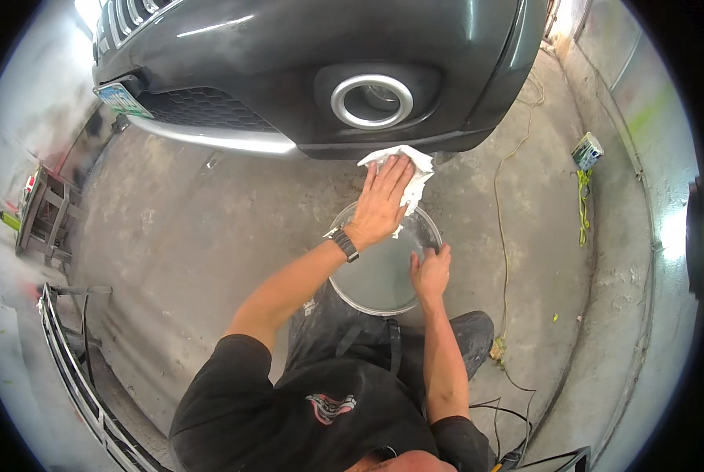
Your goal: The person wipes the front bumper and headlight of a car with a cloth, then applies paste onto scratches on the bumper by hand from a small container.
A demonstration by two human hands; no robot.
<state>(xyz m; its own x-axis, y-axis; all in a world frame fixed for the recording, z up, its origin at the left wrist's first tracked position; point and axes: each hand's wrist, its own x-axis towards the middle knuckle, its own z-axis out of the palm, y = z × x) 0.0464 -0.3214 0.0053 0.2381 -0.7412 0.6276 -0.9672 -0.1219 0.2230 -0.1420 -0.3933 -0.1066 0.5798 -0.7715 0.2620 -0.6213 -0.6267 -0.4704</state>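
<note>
My left hand (381,200), with a dark watch (342,242) on the wrist, holds a crumpled white cloth (417,182) against the lower edge of a dark car bumper (289,79). Its fingers lie nearly straight over the cloth, just below a silver ring (336,101) around the round lamp opening. Between my knees stands a round bucket (352,305) with a pale rim and a cloudy grey-green surface inside. My right hand (430,271) is curled at the bucket's right rim. Something small and dark shows by its fingers, too unclear to name.
A pale cord (503,228) runs along the floor on the right. Beside the right wall are a can (587,151) and a yellow-green strap (583,208). A metal frame (72,354) stands at the lower left, with a worn stand (49,208) farther back. Black cables (517,417) lie at the lower right.
</note>
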